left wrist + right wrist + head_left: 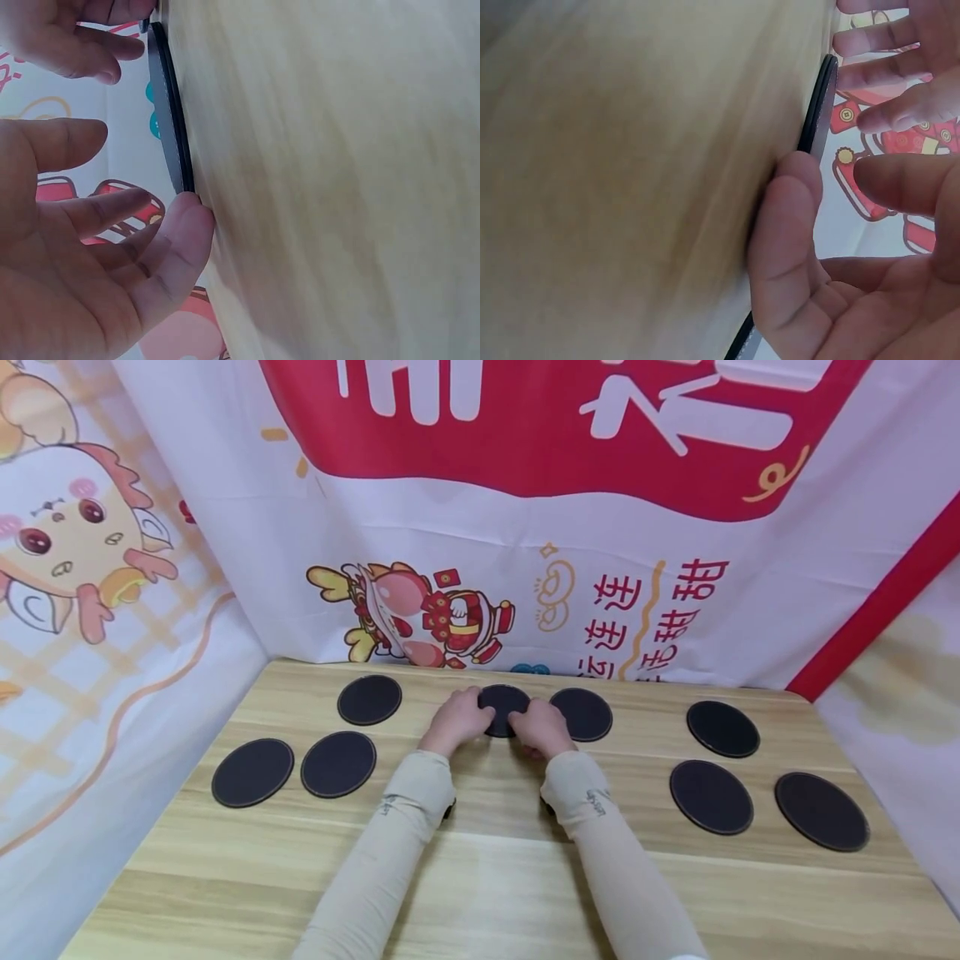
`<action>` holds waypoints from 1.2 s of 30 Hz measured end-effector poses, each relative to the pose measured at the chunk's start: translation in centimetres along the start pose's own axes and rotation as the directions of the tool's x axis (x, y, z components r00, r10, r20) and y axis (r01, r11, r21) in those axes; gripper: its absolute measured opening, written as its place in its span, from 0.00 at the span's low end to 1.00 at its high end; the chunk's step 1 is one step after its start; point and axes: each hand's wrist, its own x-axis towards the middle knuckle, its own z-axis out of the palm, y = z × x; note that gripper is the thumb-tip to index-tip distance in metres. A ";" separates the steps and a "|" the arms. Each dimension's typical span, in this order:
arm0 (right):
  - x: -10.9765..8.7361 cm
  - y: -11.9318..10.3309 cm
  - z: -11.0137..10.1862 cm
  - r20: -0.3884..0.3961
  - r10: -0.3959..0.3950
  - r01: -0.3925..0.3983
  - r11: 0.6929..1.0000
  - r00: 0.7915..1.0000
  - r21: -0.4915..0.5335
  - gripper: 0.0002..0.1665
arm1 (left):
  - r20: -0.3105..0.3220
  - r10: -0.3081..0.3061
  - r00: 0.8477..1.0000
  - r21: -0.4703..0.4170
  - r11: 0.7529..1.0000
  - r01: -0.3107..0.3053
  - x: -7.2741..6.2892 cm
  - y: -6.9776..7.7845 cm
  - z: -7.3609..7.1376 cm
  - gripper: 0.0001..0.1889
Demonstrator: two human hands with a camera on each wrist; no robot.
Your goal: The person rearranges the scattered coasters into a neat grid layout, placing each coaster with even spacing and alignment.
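Note:
My left hand (459, 720) and right hand (543, 727) are on either side of a round black coaster (504, 711) near the table's back edge. In the left wrist view, the coaster's edge (171, 112) shows as two thin dark layers lying flat. Fingertips of the left hand touch its near end, with the thumb lifted away from it. Bent fingers (784, 240) of the right hand rest at the opposite side in the right wrist view, and that thumb also stands apart. Another black coaster (581, 714) lies just right of the right hand.
Three more black coasters lie at the left, one of them at the back (369, 700). Another three are at the right, the outermost (822, 811) near the table's side. A printed white and red cloth (465, 527) hangs behind the wooden table (495, 877).

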 end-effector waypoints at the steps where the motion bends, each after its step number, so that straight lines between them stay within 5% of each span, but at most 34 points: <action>1: 0.1 0.0 0.0 0.000 0.003 -0.003 1.000 1.000 0.012 0.20 | -0.001 -0.003 1.000 -0.010 1.000 0.003 0.0 0.0 0.0 0.28; 10: 0.5 0.2 -0.4 -0.015 0.023 -0.021 0.987 1.000 0.158 0.26 | -0.050 -0.007 0.999 -0.125 0.992 0.001 0.4 -0.3 0.0 0.25; 17: 0.5 0.6 -0.4 -0.004 0.034 -0.032 0.965 0.999 0.261 0.31 | -0.067 -0.077 0.995 -0.299 0.953 0.053 0.5 -1.0 0.0 0.26; 26: 0.3 1.2 -0.9 0.102 0.027 -0.082 0.811 0.994 0.579 0.27 | -0.016 -0.204 0.979 -0.577 0.801 0.158 0.8 -1.8 0.3 0.27; 32: 0.7 1.4 -0.3 0.071 0.004 -0.051 0.730 0.997 0.682 0.24 | -0.045 -0.214 0.976 -0.654 0.744 0.133 0.7 -1.9 0.5 0.26; 36: 0.5 1.1 -0.1 0.051 -0.004 -0.033 0.708 0.999 0.705 0.28 | -0.076 -0.230 0.970 -0.716 0.689 0.107 0.5 -2.2 0.4 0.22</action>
